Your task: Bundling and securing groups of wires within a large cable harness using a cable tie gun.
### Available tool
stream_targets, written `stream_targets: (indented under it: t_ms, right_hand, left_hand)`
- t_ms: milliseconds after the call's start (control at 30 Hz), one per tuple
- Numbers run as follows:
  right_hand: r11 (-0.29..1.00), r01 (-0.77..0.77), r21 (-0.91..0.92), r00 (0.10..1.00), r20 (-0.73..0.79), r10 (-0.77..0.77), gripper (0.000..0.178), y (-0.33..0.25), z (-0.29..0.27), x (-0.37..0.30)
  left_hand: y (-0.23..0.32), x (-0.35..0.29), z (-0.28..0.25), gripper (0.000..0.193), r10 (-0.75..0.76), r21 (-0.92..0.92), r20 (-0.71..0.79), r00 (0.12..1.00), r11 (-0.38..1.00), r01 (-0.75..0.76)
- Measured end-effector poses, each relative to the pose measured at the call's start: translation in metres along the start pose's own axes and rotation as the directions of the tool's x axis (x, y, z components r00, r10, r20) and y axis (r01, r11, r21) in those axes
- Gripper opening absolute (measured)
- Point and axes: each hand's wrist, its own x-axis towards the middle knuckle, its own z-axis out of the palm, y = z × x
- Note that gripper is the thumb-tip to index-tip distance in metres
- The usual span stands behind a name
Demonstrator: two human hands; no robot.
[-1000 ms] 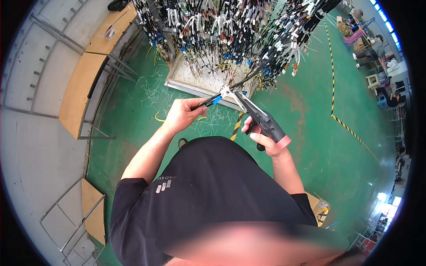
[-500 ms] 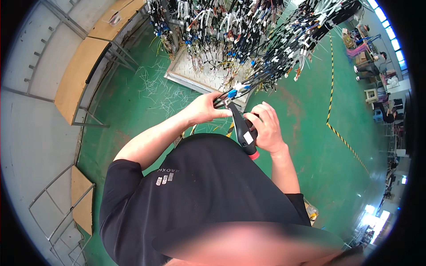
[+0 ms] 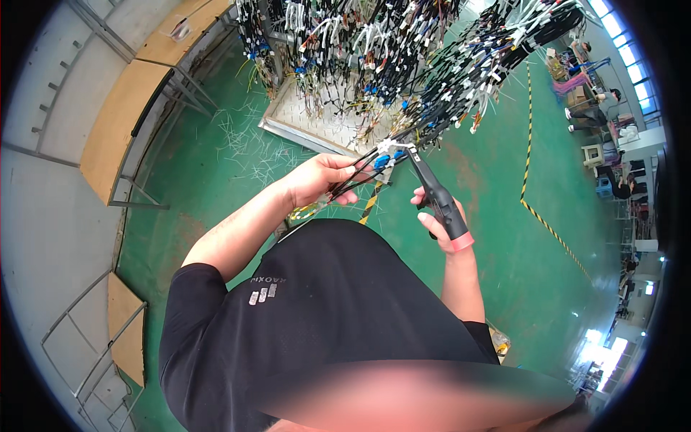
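My left hand is closed around a bundle of black wires from a wire harness, with blue connectors and white ones just past the fingertips. The bundle runs up to the right into a thick mass of hanging harnesses. In my right hand is a black cable tie gun with a red end cap. Its narrow nose points up and left and meets the bundle beside the connectors. Some fingers of the right hand are hidden behind the gun's body.
A light tray stands under the hanging harnesses. Thin white strips lie scattered on the green floor. Wooden-topped tables line the left wall. Yellow-black floor tape runs at the right, with people beyond it.
The cable tie gun has moved right and up along the bundle, its nose now past the blue connectors. My left hand has shifted slightly left on the wires, its thumb drawn back from the gun.
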Motion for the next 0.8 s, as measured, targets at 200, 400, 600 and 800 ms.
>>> stream_targets:
  t_ms: [200, 400, 600, 800]
  right_hand:
    - [0.991, -0.09, 0.096, 0.995, 0.058, 0.085, 0.048, -0.016, -0.004, 0.003]
    - [0.991, -0.101, 0.091, 0.993, 0.062, 0.096, 0.049, -0.023, -0.003, 0.003]
    - [0.993, -0.116, 0.022, 0.988, 0.104, 0.113, 0.052, -0.024, -0.008, 0.004]
    - [0.996, -0.079, -0.049, 0.99, 0.116, 0.084, 0.051, -0.022, -0.004, 0.005]
  left_hand:
    - [-0.016, 0.017, -0.009, 0.027, 0.097, -0.028, -0.001, 0.995, 0.995, -0.097]
    - [-0.017, 0.026, -0.011, 0.024, 0.045, 0.109, -0.102, 0.994, 0.993, -0.034]
    - [-0.005, 0.019, -0.001, 0.013, 0.207, 0.287, -0.203, 0.957, 0.947, -0.144]
    - [0.001, 0.014, 0.001, 0.02, 0.444, 0.536, -0.138, 0.886, 0.785, -0.31]
